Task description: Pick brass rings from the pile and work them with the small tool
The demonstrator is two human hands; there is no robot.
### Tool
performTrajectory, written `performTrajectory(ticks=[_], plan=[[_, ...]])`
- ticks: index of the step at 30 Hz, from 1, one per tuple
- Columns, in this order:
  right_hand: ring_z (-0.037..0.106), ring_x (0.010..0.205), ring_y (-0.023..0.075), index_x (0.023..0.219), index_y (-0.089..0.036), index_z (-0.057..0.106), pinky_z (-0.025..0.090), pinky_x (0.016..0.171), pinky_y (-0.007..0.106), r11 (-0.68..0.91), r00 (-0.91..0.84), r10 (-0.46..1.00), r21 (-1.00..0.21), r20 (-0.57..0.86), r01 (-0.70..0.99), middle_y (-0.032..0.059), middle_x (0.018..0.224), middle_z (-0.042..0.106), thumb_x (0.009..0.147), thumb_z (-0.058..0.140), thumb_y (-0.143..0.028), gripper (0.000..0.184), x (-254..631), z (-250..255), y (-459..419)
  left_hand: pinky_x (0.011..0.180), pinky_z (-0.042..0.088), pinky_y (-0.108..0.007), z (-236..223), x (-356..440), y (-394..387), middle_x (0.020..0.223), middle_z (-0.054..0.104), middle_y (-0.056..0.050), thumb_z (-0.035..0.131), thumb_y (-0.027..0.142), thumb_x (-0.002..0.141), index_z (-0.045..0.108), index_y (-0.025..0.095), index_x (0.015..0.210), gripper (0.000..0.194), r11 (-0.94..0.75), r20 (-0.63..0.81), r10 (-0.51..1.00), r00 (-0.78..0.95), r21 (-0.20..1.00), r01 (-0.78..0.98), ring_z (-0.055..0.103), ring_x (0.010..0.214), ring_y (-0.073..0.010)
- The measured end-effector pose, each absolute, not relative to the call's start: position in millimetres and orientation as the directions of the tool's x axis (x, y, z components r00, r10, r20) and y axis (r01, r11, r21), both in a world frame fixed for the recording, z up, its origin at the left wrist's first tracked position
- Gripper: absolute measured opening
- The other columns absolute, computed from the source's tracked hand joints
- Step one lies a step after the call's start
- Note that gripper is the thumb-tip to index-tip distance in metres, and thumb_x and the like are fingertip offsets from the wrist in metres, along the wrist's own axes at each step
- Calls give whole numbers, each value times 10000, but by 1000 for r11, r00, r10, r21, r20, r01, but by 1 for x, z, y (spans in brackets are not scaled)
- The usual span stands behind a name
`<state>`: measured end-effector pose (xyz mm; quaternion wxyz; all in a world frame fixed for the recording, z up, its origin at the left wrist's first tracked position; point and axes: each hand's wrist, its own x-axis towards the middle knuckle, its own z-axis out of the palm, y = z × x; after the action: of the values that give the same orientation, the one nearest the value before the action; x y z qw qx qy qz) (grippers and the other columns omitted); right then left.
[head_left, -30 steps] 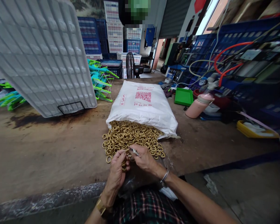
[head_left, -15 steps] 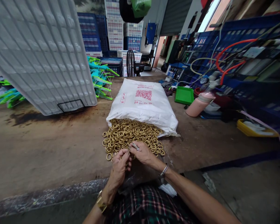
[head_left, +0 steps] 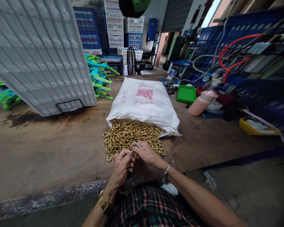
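A pile of brass-coloured rings (head_left: pixel 125 134) spills from the mouth of a white woven sack (head_left: pixel 123 110) lying on the table. At the near edge of the pile, my left hand (head_left: pixel 121 164) is closed with a brass ring (head_left: pixel 133 153) pinched at its fingertips. My right hand (head_left: pixel 146 154) meets it from the right, fingers curled round a small slim tool (head_left: pixel 138 144) with a pale metallic body; its exact kind and its working end are hidden by the fingers. The two sets of fingertips almost touch.
A tall white ribbed plastic panel (head_left: pixel 49 63) stands on the left. Behind it are teal and green plastic pieces (head_left: pixel 100 75). To the right are a green tray (head_left: pixel 186 94), a pink bottle (head_left: pixel 201 103) and a yellow tray (head_left: pixel 257 127). A fan (head_left: pixel 131 60) stands beyond the table.
A brass ring now shows between my fingertips, and the tool in my right hand is tilted slightly differently. The whole view has shifted a little; both hands stay at the pile's near edge.
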<state>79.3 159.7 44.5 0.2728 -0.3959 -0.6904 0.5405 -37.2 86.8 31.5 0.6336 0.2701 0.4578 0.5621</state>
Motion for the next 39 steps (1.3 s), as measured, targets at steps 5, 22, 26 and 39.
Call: performTrajectory(ticks=[5,22,26,39], plan=[[388,531,94,676,-176,503,283,516,207,289,-476,878,-846,47,449,-44,567,441,837,397,-250,207,83,41,158,367,318,-140,33,-37,86,573,533,51,664,427,686,472,182,694,312,207,-293,952,-85,826,-525,449,421,-49],[522,624,129,861,-175,552,274,568,232,579,-653,756,-422,-43,698,31,716,606,746,430,-91,188,87,46,150,388,324,-151,27,-45,87,598,541,28,633,466,708,495,185,676,315,140,-197,975,-106,908,-396,453,457,-68],[482,565,124,844,-170,544,231,537,248,548,-603,794,-342,-77,764,23,653,581,782,412,-102,161,94,38,158,398,339,-156,42,-44,75,594,544,17,630,452,720,509,178,659,307,145,-167,986,-25,910,-389,447,455,-65],[512,686,139,772,-205,541,370,644,237,446,-581,813,-595,-43,668,11,740,564,757,402,-73,192,191,20,73,308,219,-139,26,-32,31,729,645,-73,645,441,699,523,146,650,323,531,-405,842,357,740,-412,394,372,-27]])
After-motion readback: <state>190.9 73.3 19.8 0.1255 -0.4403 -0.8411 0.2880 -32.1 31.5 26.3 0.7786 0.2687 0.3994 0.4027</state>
